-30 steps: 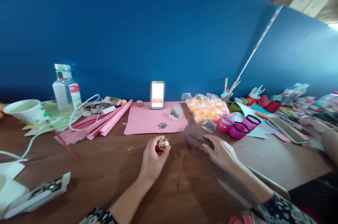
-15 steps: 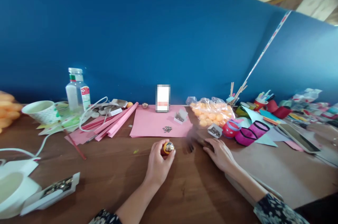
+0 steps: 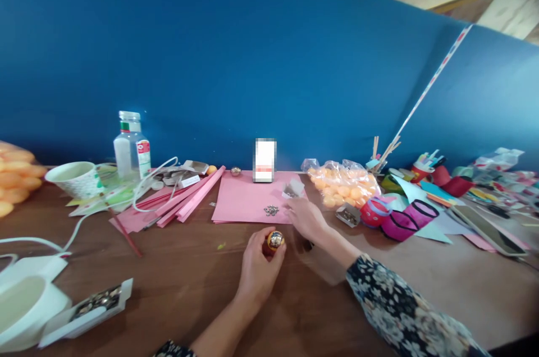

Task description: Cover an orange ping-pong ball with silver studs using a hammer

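My left hand (image 3: 260, 264) is closed around an orange ball partly covered with shiny metal thumbtacks (image 3: 275, 241), just above the brown table. A small heap of metal thumbtacks (image 3: 272, 210) lies on the pink paper (image 3: 236, 200). Beside that heap, on its right, my right hand (image 3: 308, 219) stretches over the paper, fingers apart and nothing visible in them. Behind the right fingers stands a small white box (image 3: 293, 188) with tacks in it. A second small box of tacks (image 3: 348, 214) lies farther right. One metal-covered ball (image 3: 236, 171) rests at the paper's back edge.
A bag of orange balls (image 3: 345, 186) and pink fabric tubes (image 3: 400, 225) lie to the right. On the left are rolled pink paper (image 3: 196, 200), a glass bottle (image 3: 130, 149), a paper cup (image 3: 76, 177) and an open box of tacks (image 3: 99, 306). A blurred phone (image 3: 264, 160) stands behind the paper.
My right hand has moved left and forward, from near the small box of tacks on the right to beside the tack heap. My left hand still holds the ball. The view has shifted slightly.
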Available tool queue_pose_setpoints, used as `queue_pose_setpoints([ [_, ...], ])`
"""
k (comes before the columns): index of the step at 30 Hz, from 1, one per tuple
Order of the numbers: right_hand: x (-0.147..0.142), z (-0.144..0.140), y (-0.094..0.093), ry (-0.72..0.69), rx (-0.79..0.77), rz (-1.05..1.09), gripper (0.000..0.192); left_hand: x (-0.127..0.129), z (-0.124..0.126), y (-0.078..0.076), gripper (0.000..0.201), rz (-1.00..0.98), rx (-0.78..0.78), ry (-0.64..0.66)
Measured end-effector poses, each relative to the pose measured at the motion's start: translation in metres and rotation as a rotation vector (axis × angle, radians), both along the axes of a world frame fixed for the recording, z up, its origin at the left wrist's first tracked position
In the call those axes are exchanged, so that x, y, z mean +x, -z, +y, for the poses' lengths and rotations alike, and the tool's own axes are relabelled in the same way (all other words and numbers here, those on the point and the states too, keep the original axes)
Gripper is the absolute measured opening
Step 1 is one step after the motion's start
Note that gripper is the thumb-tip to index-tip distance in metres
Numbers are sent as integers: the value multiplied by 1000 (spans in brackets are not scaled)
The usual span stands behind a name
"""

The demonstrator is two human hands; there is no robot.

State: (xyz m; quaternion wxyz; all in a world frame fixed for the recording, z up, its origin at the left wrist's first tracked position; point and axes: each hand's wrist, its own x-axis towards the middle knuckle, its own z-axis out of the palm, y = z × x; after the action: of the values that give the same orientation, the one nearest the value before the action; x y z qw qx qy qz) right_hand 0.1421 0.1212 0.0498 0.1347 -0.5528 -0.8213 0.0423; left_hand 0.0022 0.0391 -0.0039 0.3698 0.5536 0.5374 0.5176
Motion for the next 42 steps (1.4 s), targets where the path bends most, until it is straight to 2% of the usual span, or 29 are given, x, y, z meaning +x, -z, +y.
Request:
queue_pose_setpoints([
  [5,-8,23,15,8,-61,-29,18,-1,-1,0,36,-9,27,1],
  [13,-7,25,22,36,-68,-33,19,-2,1,4,38,-12,43,8],
  [24,-1,26,17,44,-36,2,20,-1,0,2,38,-40,32,10],
  [32,-5,28,19,-24,-48,26,20,-1,0,1,37,-29,28,4],
  [42,-3,31,19,19,-44,115,13,-2,0,2,37,-23,46,11],
])
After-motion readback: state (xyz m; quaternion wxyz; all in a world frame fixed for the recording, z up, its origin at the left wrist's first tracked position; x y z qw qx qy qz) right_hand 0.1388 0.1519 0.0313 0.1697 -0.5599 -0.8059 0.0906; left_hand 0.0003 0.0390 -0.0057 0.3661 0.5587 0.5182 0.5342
